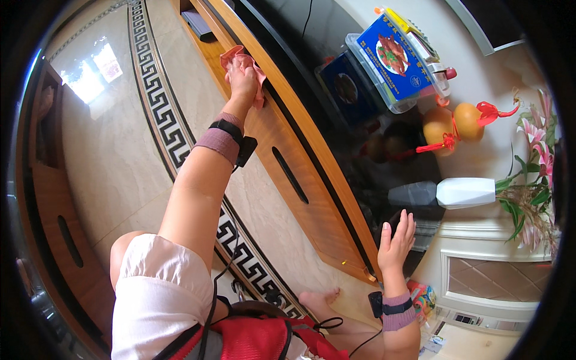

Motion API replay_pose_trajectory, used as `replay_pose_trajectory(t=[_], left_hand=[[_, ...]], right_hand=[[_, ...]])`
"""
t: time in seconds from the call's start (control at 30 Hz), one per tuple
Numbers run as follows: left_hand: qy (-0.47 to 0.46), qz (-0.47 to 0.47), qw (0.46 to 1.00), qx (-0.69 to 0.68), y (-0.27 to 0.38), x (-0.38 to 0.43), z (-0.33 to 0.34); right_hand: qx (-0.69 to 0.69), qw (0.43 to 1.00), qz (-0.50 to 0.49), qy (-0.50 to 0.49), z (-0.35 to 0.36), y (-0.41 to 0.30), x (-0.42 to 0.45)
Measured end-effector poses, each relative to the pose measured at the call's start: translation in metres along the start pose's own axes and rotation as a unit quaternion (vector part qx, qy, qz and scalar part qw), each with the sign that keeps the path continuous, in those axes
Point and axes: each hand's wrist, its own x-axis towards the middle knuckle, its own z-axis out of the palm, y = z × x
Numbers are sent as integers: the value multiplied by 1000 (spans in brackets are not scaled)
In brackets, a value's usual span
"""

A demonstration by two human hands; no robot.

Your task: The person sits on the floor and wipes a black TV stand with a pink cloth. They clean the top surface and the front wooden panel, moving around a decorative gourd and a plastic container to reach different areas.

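Observation:
My left hand (pixel 241 77) grips a pink cloth (pixel 259 85) against the wooden front of a low cabinet (pixel 288 135), just under its top edge. Part of the cloth is bunched above the fingers, and another part hangs beside the wrist. At the cabinet's near end, my right hand (pixel 397 243) is at the edge of the glossy black top (pixel 360 175). Nothing is in it, and its thumb stands apart from the straight fingers. Whether the palm touches the top I cannot tell. A black slot handle (pixel 290 174) shows on the cabinet front below the cloth.
On the black top stand a clear plastic bin (pixel 396 105) with a blue box (pixel 393 57), gourds (pixel 438 126) with red tassels, and a white vase (pixel 465 193) of flowers. A dark flat device (pixel 198 26) lies in the cabinet's open shelf. Another wooden cabinet (pixel 67 202) is reflected or standing at left.

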Motion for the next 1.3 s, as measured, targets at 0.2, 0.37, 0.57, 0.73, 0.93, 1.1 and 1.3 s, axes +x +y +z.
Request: replay_pose_trajectory(t=[0.2, 0.37, 0.57, 0.73, 0.93, 1.1, 1.3], left_hand=[[25, -63, 909, -412, 45, -105, 13], [-39, 60, 995, -70, 78, -232, -11], [-24, 54, 998, -16, 76, -235, -9], [72, 26, 976, -206, 61, -127, 7], [-25, -8, 785, -619, -2, 21, 17], [-24, -25, 924, -381, -38, 33, 26], [52, -47, 694, -717, 17, -77, 31]], right_hand=[[-4, 1000, 2, 3, 1, -1, 1], [-2, 1000, 6, 3, 2, 0, 1], [-5, 1000, 8, 1, 3, 3, 1], [4, 1000, 0, 1, 2, 3, 1], [6, 1000, -9, 1, 0, 1, 0], [9, 1000, -6, 3, 0, 1, 1], [1, 1000, 6, 3, 2, 0, 1]])
